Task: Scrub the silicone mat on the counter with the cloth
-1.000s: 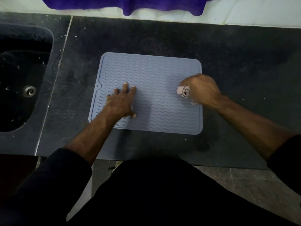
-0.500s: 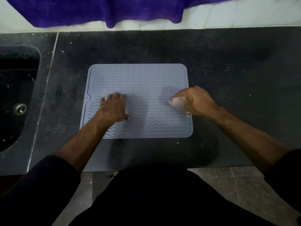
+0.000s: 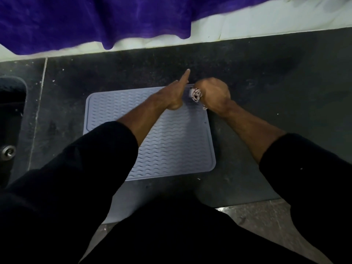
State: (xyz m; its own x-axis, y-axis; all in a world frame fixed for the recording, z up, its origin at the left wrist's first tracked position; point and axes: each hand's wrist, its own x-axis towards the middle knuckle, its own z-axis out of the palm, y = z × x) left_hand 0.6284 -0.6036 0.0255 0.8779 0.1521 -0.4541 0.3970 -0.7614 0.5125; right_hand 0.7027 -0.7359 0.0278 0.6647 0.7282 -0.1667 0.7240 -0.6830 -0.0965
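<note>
A pale blue-grey silicone mat with wavy ridges lies flat on the dark counter. My right hand is closed around a bunched white patterned cloth at the mat's far right corner. My left hand is raised over the mat's far edge just left of the cloth; one finger points forward over the counter and the others are curled. It holds nothing. My left forearm hides the mat's middle-left part.
A dark sink with a metal drain sits at the left. A purple cloth hangs over the white wall behind the counter. The counter's front edge runs below the mat, with floor beneath.
My left hand has lifted off the mat's left part and swung forward-right, pointing. My right hand has moved the cloth from the mat's right side to its far right corner. The view has shifted.
</note>
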